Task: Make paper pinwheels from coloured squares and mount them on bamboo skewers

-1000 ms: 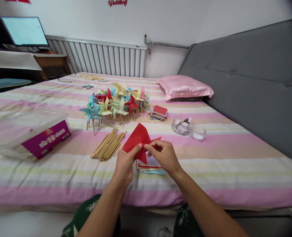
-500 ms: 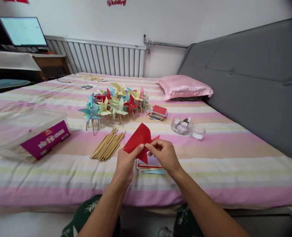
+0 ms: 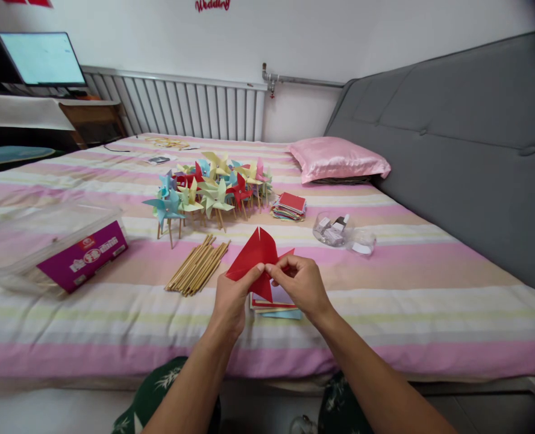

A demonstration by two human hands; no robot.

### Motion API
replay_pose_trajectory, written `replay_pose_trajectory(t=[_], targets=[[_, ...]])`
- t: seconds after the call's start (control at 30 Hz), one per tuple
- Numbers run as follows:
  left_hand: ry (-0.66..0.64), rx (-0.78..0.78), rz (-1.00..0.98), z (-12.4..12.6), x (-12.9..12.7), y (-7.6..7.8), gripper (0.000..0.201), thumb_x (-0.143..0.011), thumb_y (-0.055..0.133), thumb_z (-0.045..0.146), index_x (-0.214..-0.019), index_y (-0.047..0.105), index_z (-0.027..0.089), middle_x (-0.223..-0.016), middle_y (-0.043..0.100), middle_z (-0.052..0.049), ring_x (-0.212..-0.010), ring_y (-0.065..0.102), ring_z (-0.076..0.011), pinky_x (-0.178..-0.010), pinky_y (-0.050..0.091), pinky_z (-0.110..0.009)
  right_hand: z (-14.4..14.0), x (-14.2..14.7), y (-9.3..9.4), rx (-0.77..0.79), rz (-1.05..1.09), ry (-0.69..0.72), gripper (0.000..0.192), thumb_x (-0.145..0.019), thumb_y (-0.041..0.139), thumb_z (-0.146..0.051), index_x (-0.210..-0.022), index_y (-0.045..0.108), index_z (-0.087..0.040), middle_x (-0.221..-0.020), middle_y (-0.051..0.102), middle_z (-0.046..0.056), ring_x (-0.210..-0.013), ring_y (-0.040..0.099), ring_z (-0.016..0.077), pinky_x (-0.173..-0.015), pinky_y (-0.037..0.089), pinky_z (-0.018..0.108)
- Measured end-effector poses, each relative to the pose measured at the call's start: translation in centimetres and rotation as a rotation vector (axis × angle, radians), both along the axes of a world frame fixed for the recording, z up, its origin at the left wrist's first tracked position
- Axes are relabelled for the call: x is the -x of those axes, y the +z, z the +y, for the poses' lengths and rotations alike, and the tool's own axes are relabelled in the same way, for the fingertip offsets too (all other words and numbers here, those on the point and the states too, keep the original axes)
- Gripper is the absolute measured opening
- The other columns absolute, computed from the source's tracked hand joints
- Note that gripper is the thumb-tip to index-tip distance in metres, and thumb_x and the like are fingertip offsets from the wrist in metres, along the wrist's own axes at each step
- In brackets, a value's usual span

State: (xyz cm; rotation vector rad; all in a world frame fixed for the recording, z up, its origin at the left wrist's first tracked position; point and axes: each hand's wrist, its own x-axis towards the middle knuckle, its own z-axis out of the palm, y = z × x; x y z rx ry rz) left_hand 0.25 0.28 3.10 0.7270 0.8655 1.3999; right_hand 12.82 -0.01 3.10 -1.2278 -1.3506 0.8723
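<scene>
A red paper sheet (image 3: 255, 256), slit and partly bent inward, is held up above the near part of the bed. My left hand (image 3: 234, 295) is closed on its left side, the thumb lying near the sheet's middle. Thumb and fingers of my right hand (image 3: 301, 283) pinch the paper at the middle and right, close to the left thumb. Whether a small pin is between the fingertips cannot be made out. Beneath the hands lies a stack of coloured paper (image 3: 280, 313), partly hidden. Left of them is a bundle of thin wooden sticks (image 3: 198, 265).
Finished paper pinwheels (image 3: 215, 196) stand grouped behind the sticks. A second paper stack (image 3: 289, 205) and clear round containers (image 3: 333, 230) with small boxes lie to the right. A clear plastic bin (image 3: 82, 253) sits left; a pink pillow (image 3: 340, 160) rests by the grey headboard (image 3: 452, 126).
The red paper has tilted very slightly, with the slit at its top now showing a little wider. Both hands keep nearly the same place and grip.
</scene>
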Motion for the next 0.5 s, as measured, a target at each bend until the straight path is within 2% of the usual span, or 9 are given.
replay_pose_trajectory(t=[0.2,0.3,0.37,0.5], targets=[[-0.019,0.128,-0.143,0.0,-0.2,0.3,0.017,-0.059,0.078,0.015,-0.073,0.069,0.012,-0.074,0.071,-0.003,-0.067,0.064,-0.0131,-0.065,0.05,-0.022,-0.4,0.4,0.3,-0.053,-0.043,-0.046,0.024,-0.073,0.066,-0.038,-0.063,0.057,-0.019,-0.06,0.062,0.002,-0.055,0.059,0.0158,-0.053,0.046,0.027],[0.001,0.151,-0.204,0.1,-0.2,0.3,0.016,-0.059,0.077,0.014,-0.073,0.069,0.013,-0.076,0.072,-0.002,-0.065,0.064,-0.0121,-0.064,0.051,-0.021,-0.7,1.0,0.4,-0.079,0.046,-0.071,0.023,-0.07,0.069,-0.035,-0.076,0.052,-0.02,-0.069,0.062,0.0,-0.056,0.06,0.0137,-0.05,0.045,0.024],[0.025,0.157,-0.23,0.2,-0.2,0.3,0.017,-0.059,0.077,0.013,-0.075,0.069,0.014,-0.078,0.072,-0.001,-0.066,0.064,-0.0116,-0.064,0.051,-0.02,-0.8,1.3,0.5,-0.086,0.115,-0.078,0.035,-0.069,0.071,-0.031,-0.094,0.048,-0.022,-0.078,0.064,0.0,-0.059,0.062,0.0133,-0.05,0.044,0.022],[0.033,0.154,-0.246,0.2,-0.2,0.2,0.019,-0.061,0.077,0.013,-0.078,0.069,0.014,-0.081,0.072,-0.002,-0.07,0.065,-0.0123,-0.065,0.052,-0.02,-0.8,2.0,0.1,-0.037,0.27,-0.099,0.073,-0.066,0.073,-0.03,-0.125,0.031,-0.023,-0.09,0.066,0.002,-0.071,0.065,0.0158,-0.059,0.048,0.025]])
